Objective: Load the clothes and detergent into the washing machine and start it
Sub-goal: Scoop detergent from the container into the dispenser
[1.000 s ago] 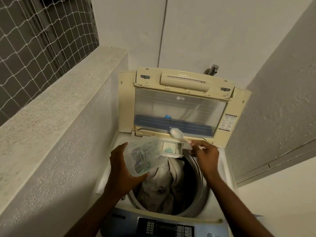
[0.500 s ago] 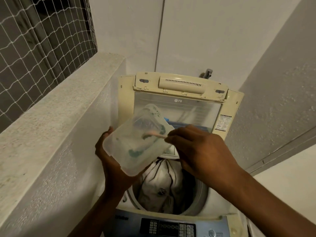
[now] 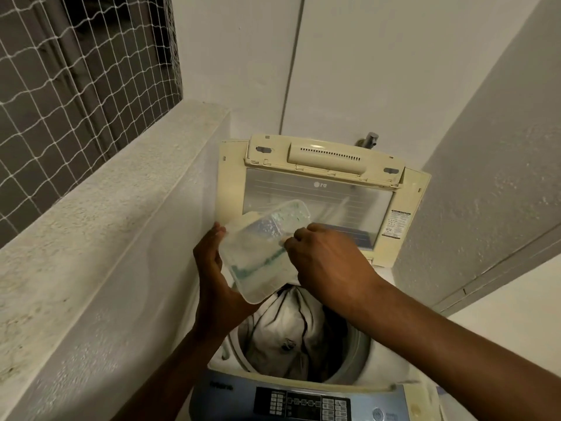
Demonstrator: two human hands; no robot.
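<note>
Since the earlier frames your right hand (image 3: 331, 262) has left the far rim of the washer and come to the mouth of the translucent rectangular plastic detergent tub (image 3: 261, 253), which your left hand (image 3: 215, 287) has raised and tilted above the drum.

The cream top-loading washing machine (image 3: 406, 369) fills the lower centre, set between a rough white plastered ledge (image 3: 100, 214) on the left and a grey textured wall (image 3: 501, 165) on the right. Its hinged cream lid with a clear window (image 3: 321, 189) stands upright at the far edge. The blue control panel with dark buttons (image 3: 303, 404) runs along the near edge. A metal tap (image 3: 370, 139) shows just behind the lid's top right corner. White netting (image 3: 69, 80) covers the opening above the ledge.

Inside the drum lies a bundle of white clothes with a dark cord (image 3: 291, 326), directly below the tub.

Your left hand is wrapped around the tub's left side and base, thumb on the upper left edge, holding it tilted with the open side facing right. The tub carries pale powder with blue-green specks. Your right hand is closed at the tub's open edge, fingertips pinched together on something slim; what it grips cannot be told, since the fingers hide it.
</note>
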